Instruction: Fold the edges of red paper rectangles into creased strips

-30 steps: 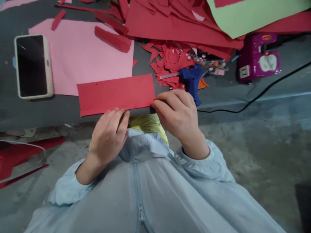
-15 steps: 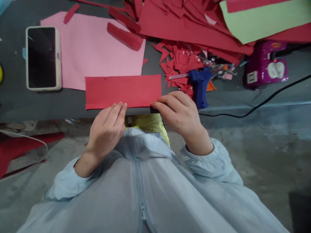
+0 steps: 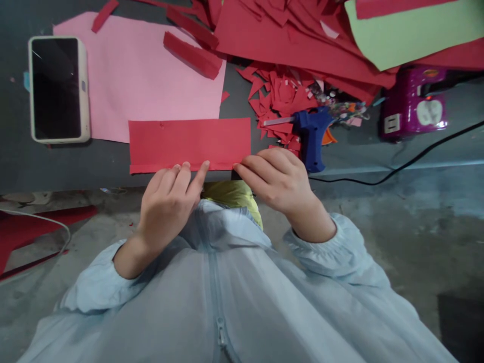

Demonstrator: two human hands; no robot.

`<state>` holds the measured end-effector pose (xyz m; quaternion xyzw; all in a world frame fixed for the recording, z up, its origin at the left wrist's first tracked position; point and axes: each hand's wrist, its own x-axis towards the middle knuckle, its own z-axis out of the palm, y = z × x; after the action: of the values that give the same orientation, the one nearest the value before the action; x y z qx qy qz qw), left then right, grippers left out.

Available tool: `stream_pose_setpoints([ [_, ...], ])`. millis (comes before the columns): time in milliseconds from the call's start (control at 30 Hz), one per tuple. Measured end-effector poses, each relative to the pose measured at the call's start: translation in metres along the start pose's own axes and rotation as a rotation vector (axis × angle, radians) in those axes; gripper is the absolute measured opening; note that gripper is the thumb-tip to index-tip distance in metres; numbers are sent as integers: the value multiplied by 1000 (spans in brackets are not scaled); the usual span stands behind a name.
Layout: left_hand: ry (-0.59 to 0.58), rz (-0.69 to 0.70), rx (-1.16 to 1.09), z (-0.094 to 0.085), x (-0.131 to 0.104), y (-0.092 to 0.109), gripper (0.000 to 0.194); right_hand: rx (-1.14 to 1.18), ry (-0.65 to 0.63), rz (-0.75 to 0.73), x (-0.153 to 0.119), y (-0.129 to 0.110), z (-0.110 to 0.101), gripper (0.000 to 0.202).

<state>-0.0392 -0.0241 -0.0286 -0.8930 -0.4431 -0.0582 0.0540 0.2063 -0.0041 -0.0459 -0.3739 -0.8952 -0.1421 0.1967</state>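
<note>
A red paper strip [image 3: 189, 143] lies lengthwise along the table's near edge, with a narrow fold running along its lower side. The fingertips of my left hand [image 3: 170, 199] rest on that fold near its middle, fingers stretched and slightly apart. At the lower right corner, my right hand [image 3: 278, 181] pinches the folded edge between thumb and fingers. Under the strip's upper part lies a pink sheet [image 3: 151, 75]. Just beyond my right hand is a blue glue gun [image 3: 313, 136].
A phone [image 3: 58, 91] lies at the left. Red paper scraps [image 3: 280, 96] heap behind the glue gun, below larger red sheets [image 3: 302, 45] and a green sheet [image 3: 412, 30]. A purple box [image 3: 414, 103] stands at the right, and a black cable [image 3: 416, 156] crosses the table edge.
My left hand's fingers have spread, with the index finger reaching further right along the fold. My right hand keeps its pinch at the corner. The view has shifted slightly.
</note>
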Motion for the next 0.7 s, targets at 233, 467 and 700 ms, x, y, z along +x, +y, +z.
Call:
stream_pose_setpoints([
  [233,-41,0,7,-5,6,5,46,60,-78,43,3,0,-4,23],
  [467,-15,61,-103,3,12,14,48,-27,-24,-41,9,0,-8,23],
  [700,-48,114,17,-6,18,11,46,7,-119,18,6,1,-8,25],
])
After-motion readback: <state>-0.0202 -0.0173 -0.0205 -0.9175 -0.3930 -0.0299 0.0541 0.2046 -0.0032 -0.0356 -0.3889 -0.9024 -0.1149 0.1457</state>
